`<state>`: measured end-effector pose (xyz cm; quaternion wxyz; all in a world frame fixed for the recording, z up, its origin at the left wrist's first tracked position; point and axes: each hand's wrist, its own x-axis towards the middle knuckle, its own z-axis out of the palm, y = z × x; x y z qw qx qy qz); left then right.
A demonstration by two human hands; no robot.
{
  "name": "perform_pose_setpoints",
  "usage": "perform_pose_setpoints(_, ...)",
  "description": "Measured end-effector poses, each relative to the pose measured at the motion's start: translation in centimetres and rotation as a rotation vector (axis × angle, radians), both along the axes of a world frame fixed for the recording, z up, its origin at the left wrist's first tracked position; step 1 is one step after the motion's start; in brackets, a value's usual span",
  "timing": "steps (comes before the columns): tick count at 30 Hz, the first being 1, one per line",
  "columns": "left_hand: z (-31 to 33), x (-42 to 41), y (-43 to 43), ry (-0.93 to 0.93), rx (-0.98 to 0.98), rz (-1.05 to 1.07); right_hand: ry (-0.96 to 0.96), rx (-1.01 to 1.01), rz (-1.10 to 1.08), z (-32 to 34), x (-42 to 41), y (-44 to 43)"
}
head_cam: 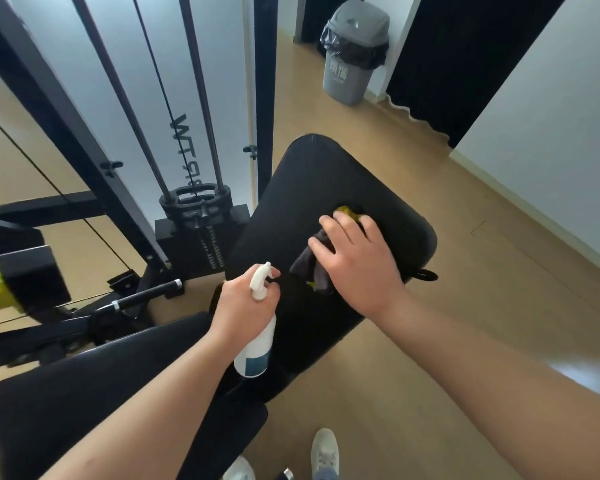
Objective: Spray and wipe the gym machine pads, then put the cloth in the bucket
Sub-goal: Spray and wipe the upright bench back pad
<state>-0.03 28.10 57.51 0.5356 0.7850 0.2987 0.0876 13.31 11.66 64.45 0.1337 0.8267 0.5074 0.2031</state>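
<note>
Right hand (357,261), fingers spread, presses cloth (307,266) on pad (326,174); left hand (241,301) grips spray bottle (257,344), which could wet that hand.

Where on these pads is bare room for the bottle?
Bare: far half of the seat pad, beyond the cloth under the right hand; the near pad left of the forearm. Crowded: the seat pad's near edge, by the left hand and spray bottle.

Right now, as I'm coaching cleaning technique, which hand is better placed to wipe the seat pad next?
The right hand: it presses flat on the cloth atop the seat pad. The left hand is busy gripping the spray bottle.
</note>
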Motion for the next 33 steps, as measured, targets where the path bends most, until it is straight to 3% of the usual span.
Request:
perform_pose_setpoints(2,-0.1,0.4,0.0,-0.014,0.001,0.009,-0.019,0.080,-0.075,1.2,1.0,1.7)
perform_pose_setpoints(9,-0.1,2.1,1.7,-0.034,-0.018,0.072,0.025,-0.089,-0.289,-0.5,2.8,9.0)
perform_pose_setpoints(18,0.6,2.3,4.8,-0.019,-0.028,0.126,-0.010,-0.258,-0.186,-1.6,6.0,18.5)
perform_pose_setpoints(33,1.1,1.3,0.8,-0.014,-0.048,-0.081,0.095,0.029,-0.307,-1.3,-1.2,1.4)
